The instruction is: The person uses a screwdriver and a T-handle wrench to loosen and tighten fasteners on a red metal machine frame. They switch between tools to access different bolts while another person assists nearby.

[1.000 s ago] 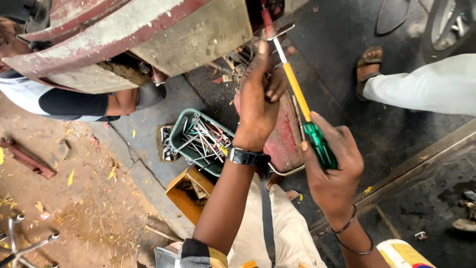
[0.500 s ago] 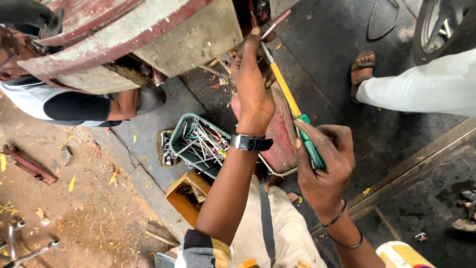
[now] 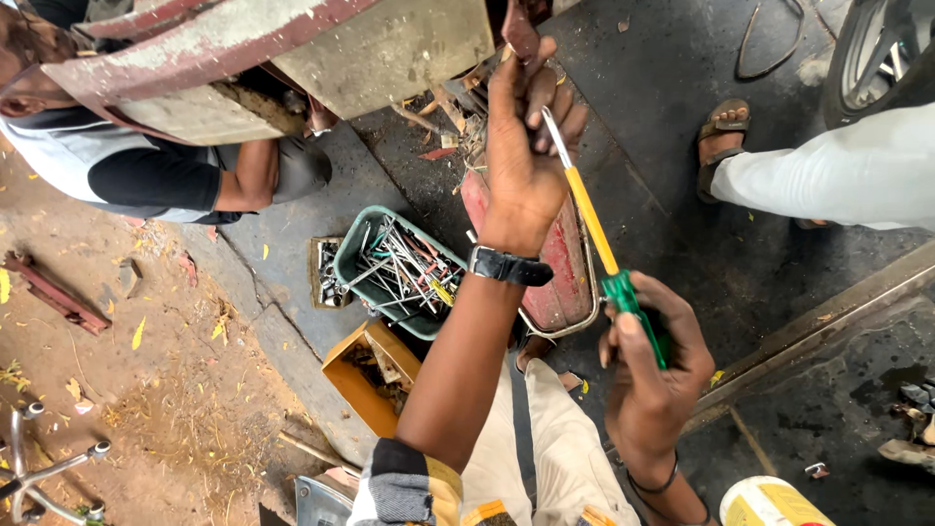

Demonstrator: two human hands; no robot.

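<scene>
Screwdriver (image 3: pixel 596 226): green translucent handle, yellow shaft sleeve, bare metal tip. Long axis runs diagonally, handle near and right, tip pointing far and left up toward the rusty vehicle body (image 3: pixel 292 49).

Right hand (image 3: pixel 654 375) wrapped tight around the green handle. Left hand (image 3: pixel 524 146), black wristwatch (image 3: pixel 508 266) on the wrist, raised with fingers curled about the tip end, pinching something small there; what it is cannot be told.

Beneath the arms: green tray of tools (image 3: pixel 404 268), a red metal box (image 3: pixel 555 263) just right of it, a yellow box (image 3: pixel 375 375) nearer. Another person crouches far left (image 3: pixel 146 175); a sandalled foot (image 3: pixel 723 146) stands far right. Dark floor lies open to the right of the shaft; the body panel crowds the far edge.
</scene>
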